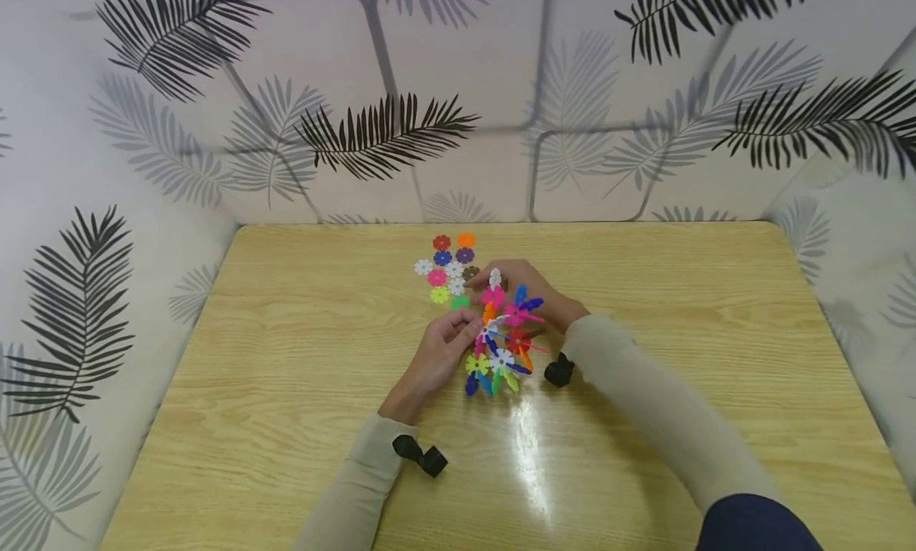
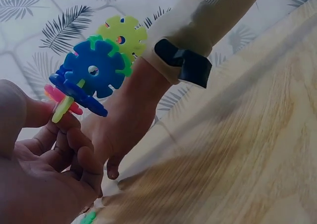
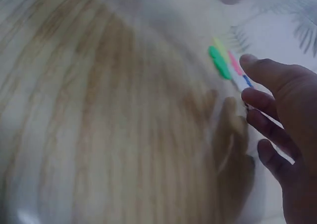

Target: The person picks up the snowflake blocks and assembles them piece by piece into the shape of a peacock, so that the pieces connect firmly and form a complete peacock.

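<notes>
Left hand [image 1: 438, 351] pinches a cluster of interlocked notched discs [image 1: 511, 344] between thumb and fingers; the many-coloured cluster juts to that hand's right, raised above the bench [image 1: 286, 336]. Across the cluster's far side, the right hand [image 1: 525, 285] has its thumb and fingers apart and slightly bent, close to a brown disc [image 1: 470, 273]; I cannot tell whether it touches it. Loose discs [image 1: 432, 278] lie flat beyond the left hand, a green disc [image 1: 460, 302] nearest, a red disc [image 1: 441, 242] and an orange disc [image 1: 467, 239] farthest. Behind each hand comes a beige sleeve [image 1: 358, 479].
</notes>
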{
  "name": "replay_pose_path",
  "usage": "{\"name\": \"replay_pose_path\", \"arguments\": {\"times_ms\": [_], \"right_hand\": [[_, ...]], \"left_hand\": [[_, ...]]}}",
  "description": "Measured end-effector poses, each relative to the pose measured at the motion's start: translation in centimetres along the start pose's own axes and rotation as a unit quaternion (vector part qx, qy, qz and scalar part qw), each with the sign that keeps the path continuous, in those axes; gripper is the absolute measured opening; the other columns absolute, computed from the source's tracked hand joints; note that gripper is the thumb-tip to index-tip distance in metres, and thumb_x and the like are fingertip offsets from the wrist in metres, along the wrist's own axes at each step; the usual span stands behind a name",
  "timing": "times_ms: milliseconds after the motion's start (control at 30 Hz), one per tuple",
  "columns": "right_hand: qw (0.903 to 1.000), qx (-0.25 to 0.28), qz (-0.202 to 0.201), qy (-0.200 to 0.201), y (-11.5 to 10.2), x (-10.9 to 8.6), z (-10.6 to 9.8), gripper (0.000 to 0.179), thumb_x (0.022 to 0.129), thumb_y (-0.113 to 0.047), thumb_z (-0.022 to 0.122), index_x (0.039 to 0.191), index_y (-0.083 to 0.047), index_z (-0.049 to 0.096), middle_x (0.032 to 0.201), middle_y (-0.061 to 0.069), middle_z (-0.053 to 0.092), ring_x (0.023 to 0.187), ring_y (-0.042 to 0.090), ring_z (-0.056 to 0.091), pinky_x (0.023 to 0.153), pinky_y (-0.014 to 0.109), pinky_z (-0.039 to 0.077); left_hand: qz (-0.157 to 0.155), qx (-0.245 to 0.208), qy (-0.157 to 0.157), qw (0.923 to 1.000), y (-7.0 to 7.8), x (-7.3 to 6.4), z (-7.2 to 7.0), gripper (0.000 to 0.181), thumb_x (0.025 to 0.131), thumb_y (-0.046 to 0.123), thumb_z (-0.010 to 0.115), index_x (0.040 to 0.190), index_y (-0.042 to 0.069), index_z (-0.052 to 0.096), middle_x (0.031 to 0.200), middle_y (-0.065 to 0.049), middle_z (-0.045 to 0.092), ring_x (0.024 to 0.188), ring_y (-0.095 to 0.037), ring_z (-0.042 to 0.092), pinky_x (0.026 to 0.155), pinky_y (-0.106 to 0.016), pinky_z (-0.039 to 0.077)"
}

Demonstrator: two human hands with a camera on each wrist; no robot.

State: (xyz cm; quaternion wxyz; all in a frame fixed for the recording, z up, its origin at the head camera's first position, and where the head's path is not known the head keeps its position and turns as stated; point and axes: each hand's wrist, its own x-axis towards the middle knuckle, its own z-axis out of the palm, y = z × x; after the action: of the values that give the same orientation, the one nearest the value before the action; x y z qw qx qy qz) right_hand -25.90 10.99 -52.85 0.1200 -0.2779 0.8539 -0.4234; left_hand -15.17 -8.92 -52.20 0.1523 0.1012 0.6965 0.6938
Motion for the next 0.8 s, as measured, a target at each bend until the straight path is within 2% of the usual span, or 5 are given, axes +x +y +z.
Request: {"name": "replay_pose_path", "arguments": {"times_ms": [133,267,500,667,800], "right_hand": [[0.9898,-0.116,-0.082,-0.010,1.1,1.6,1.3,0.028,0.097,-0.010,0.078,0.125,-0.004,0.081,0.114,0.020,0.076,0.107,0.036,0.070,0.098,0.050,0.061],[0.9803,-0.141,-0.138,-0.001,3.2,2.5,2.3,0.021,0.096,-0.007,0.076,0.116,-0.003,0.083,0.110,0.018,0.074,0.107,0.036,0.068,0.100,0.051,0.059],[0.9987,-0.033,-0.015,-0.035,-0.2,0.0,0.6,0.018,0.093,-0.002,0.073,0.111,0.002,0.075,0.115,0.020,0.076,0.112,0.037,0.070,0.103,0.048,0.059],[0.9997,0.014,-0.020,0.008,-0.2,-2.1,-1.2,0.023,0.091,0.002,0.076,0.114,0.003,0.077,0.106,0.020,0.080,0.099,0.034,0.075,0.093,0.045,0.063],[0.9980,0.034,0.014,0.051,0.1,-3.4,-2.9,0.024,0.098,-0.001,0.077,0.122,-0.001,0.078,0.110,0.017,0.082,0.099,0.026,0.078,0.092,0.038,0.065]], "left_hand": [[0.007,-0.010,0.001,0.9999,0.1,0.0,-0.1,0.023,0.116,0.009,0.047,0.120,-0.010,0.060,0.093,0.008,0.062,0.085,-0.006,0.055,0.080,-0.018,0.048],[0.007,-0.013,0.005,0.9999,0.2,0.0,-0.2,0.023,0.116,0.009,0.047,0.122,-0.010,0.060,0.092,0.009,0.061,0.084,-0.006,0.054,0.079,-0.019,0.048],[0.017,-0.018,0.010,0.9997,0.1,0.0,0.0,0.020,0.115,0.006,0.049,0.116,-0.011,0.060,0.090,0.010,0.062,0.084,-0.004,0.055,0.079,-0.018,0.048],[0.017,-0.014,0.015,0.9997,-0.1,0.0,0.1,0.020,0.115,0.007,0.050,0.115,-0.009,0.061,0.087,0.009,0.061,0.081,-0.005,0.055,0.077,-0.019,0.049],[0.015,-0.010,0.010,0.9998,-0.1,0.0,0.0,0.021,0.116,0.009,0.049,0.116,-0.008,0.061,0.087,0.008,0.060,0.080,-0.006,0.056,0.077,-0.020,0.050]]}}
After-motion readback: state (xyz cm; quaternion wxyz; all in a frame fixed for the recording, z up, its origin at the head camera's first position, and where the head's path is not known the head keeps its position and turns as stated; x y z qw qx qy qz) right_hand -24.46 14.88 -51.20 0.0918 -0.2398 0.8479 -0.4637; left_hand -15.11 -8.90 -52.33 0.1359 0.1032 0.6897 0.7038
